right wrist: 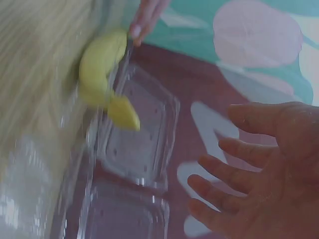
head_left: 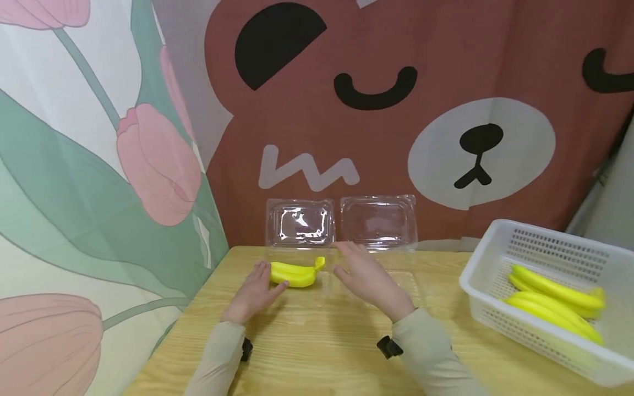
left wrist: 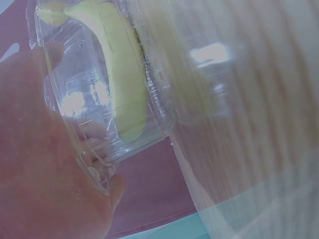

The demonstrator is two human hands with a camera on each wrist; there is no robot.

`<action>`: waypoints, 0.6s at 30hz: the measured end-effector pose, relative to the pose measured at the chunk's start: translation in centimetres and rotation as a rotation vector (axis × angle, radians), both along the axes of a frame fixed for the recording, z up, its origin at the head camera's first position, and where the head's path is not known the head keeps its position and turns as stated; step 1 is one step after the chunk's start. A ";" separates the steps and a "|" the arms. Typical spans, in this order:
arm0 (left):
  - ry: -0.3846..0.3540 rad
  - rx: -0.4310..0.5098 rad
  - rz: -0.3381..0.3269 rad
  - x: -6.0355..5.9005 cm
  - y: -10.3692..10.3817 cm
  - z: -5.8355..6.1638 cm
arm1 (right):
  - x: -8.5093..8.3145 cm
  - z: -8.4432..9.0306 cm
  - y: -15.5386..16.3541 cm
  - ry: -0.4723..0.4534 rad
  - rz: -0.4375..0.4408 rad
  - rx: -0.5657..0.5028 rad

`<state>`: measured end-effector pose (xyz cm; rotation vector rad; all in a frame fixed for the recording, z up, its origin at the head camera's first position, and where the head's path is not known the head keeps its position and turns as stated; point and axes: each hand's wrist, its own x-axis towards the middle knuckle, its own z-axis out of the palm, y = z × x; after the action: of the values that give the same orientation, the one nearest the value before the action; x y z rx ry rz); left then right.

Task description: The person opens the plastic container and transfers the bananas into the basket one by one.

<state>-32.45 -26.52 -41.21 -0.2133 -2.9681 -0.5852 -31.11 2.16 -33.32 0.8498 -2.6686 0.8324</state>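
A yellow toy banana (head_left: 293,274) lies in the base of the left clear plastic clamshell container, whose raised lid (head_left: 300,224) stands up behind it. My left hand (head_left: 253,294) holds the container's left side, the thumb along the near side; in the left wrist view the hand (left wrist: 55,149) lies against the rim of the clear container (left wrist: 82,94). With fingers spread and nothing held, my right hand (head_left: 369,278) hovers over the second clamshell container, whose lid (head_left: 378,223) also stands up. The right hand's palm (right wrist: 269,174) shows in the right wrist view.
To the right stands a white perforated basket (head_left: 487,308) with several yellow toy bananas (head_left: 555,313) in it. The wooden table (head_left: 317,352) ends at a bear-print cloth (head_left: 376,159) behind, and a tulip-print cloth (head_left: 99,220) hangs along the left.
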 end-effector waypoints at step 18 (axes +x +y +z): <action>0.013 -0.003 0.009 -0.1 0.2 -0.1 | -2.0 -2.7 -8.0 -0.042 0.161 0.175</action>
<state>-32.56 -26.32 -41.29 -0.2026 -2.9558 -0.5761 -33.12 -5.85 -36.00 1.1123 -2.7695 0.6639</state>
